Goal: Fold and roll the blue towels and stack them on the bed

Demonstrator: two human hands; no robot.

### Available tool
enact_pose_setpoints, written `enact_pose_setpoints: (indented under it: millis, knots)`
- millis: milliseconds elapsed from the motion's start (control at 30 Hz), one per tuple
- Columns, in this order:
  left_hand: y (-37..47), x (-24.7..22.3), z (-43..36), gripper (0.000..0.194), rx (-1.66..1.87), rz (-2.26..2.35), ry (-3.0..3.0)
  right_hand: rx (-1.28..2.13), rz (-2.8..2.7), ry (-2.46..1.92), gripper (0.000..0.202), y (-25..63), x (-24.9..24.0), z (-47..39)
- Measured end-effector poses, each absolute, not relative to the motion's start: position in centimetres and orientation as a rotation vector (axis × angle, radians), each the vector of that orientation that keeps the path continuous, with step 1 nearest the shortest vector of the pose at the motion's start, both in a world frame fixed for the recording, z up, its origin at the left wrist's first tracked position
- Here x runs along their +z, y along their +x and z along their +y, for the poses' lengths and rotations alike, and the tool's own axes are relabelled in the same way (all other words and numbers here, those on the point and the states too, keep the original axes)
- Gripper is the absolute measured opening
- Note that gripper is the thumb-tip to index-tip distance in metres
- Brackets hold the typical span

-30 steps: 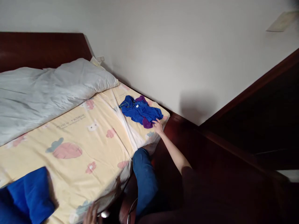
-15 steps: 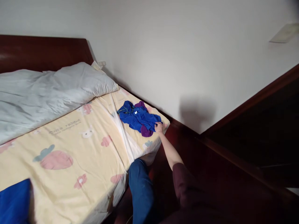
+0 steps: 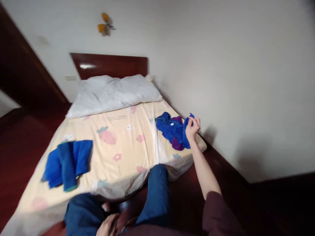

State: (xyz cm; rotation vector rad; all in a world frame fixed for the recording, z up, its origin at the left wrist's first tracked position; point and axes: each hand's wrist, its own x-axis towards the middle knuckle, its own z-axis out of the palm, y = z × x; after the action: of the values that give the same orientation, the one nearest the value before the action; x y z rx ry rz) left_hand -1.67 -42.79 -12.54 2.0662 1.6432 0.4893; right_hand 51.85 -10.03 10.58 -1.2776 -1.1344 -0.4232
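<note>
A crumpled blue garment [image 3: 165, 127] with purple parts and a small white label lies on the right side of the bed. My right hand [image 3: 193, 127] pinches one edge of it between thumb and fingers and holds that edge above the mattress. The rest of the cloth stays bunched on the sheet. Low in the picture, between my knees, my left hand [image 3: 108, 225] is partly cut off by the frame; its fingers are blurred and I cannot make out whether they hold anything. Folded blue clothing [image 3: 81, 156] lies at the near left of the bed.
A cream printed sheet [image 3: 128, 144] covers the bed. At the head lies a long grey-white pillow [image 3: 115, 95] before a dark wooden headboard [image 3: 115, 64]. A white wall [image 3: 246, 82] runs along the bed's right side. Yellow flowers [image 3: 104, 24] hang on the far wall.
My view has swung left, bringing the folded clothing and my left hand into sight. My right hand has raised the garment's edge off the bed.
</note>
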Motion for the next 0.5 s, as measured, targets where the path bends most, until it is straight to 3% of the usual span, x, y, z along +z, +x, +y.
enact_pose_setpoints:
  millis: [167, 400, 500]
  knots:
    - [-1.7, -9.8, -43.8, 0.04, 0.885, 1.64, 1.703, -0.063, -1.676, -1.004, 0.036, 39.2, 12.0, -13.7]
    - [-1.8, -1.7, -41.5, 0.045, 1.366, 1.634, 1.776, 1.057, -1.984, -0.785, 0.029, 17.3, 1.4, -29.7]
    - [-2.9, -0.5, -42.3, 0.036, 1.356, 1.567, 1.792, 1.257, -1.843, -0.752, 0.024, 13.1, -1.1, -34.8]
